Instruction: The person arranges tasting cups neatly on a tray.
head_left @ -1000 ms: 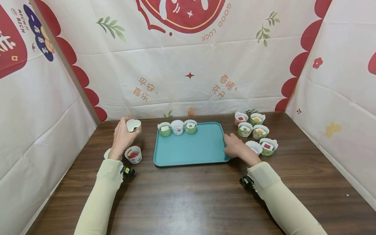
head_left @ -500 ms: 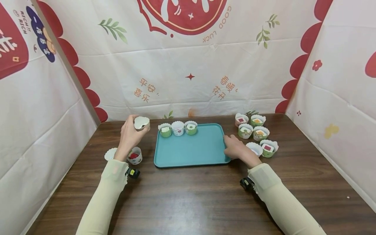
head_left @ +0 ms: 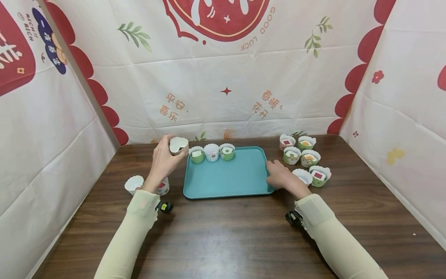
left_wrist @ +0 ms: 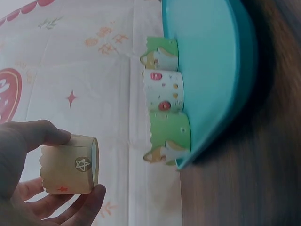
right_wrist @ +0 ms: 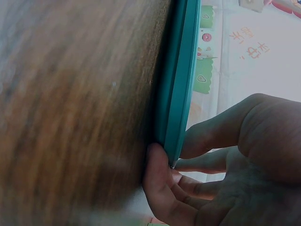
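My left hand (head_left: 163, 159) grips a tan paper baking cup (left_wrist: 70, 165) between thumb and fingers, raised above the table just left of the tray. Stars are printed on its side, and something dark shows inside it in the head view. At the right edge of the teal tray (head_left: 228, 178) my right hand (head_left: 278, 173) pinches the rim, thumb above and a finger beneath in the right wrist view. Along the tray's back edge stand a green cup (head_left: 197, 155), a white patterned cup (head_left: 211, 153) and another green cup (head_left: 227, 152).
Left of the tray, a white cup (head_left: 134, 184) and a cup with red content (head_left: 163, 187) stand on the wooden table (head_left: 223, 236), the latter partly behind my left wrist. Several filled cups (head_left: 309, 158) cluster at the right. A printed cloth (head_left: 223, 108) hangs behind.
My left hand has carried the tan cup rightward from above the left cups toward the tray's back left corner. The right hand has stayed on the tray's rim.
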A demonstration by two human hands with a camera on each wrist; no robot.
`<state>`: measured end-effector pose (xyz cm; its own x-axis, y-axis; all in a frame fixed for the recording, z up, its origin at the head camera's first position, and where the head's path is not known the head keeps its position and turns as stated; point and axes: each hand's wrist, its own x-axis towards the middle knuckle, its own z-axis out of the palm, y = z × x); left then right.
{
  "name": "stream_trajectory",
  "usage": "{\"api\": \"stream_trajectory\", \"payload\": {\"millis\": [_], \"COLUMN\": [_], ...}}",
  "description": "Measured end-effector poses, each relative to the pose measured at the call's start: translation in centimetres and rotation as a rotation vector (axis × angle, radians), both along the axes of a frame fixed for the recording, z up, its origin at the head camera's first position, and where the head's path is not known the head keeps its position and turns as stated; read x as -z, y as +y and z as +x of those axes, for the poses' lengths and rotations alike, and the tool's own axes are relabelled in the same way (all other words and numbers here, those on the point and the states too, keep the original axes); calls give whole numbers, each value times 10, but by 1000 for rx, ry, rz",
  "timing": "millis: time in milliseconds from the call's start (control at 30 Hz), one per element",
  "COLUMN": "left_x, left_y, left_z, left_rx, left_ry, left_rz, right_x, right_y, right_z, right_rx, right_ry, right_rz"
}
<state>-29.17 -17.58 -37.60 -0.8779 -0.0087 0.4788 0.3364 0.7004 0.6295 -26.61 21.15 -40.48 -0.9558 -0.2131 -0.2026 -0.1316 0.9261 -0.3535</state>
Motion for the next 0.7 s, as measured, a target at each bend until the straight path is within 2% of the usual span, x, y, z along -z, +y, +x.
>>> {"api": "stream_trajectory", "payload": {"millis": [267, 533, 700], "left_x": [0, 9, 14], "left_y": [22, 52, 73], "left_z": [3, 4, 0], "left_rx": [57, 127, 157], "left_ry": [-4, -44, -64], "left_rz": [7, 2, -3], "right_x": [3, 5, 3], "right_y": [0, 1, 0], "right_z": [-2, -3, -2], "right_rx": [0, -2, -5], "right_ry": [-8, -10, 6], "right_rz": [-11, -9, 2]}}
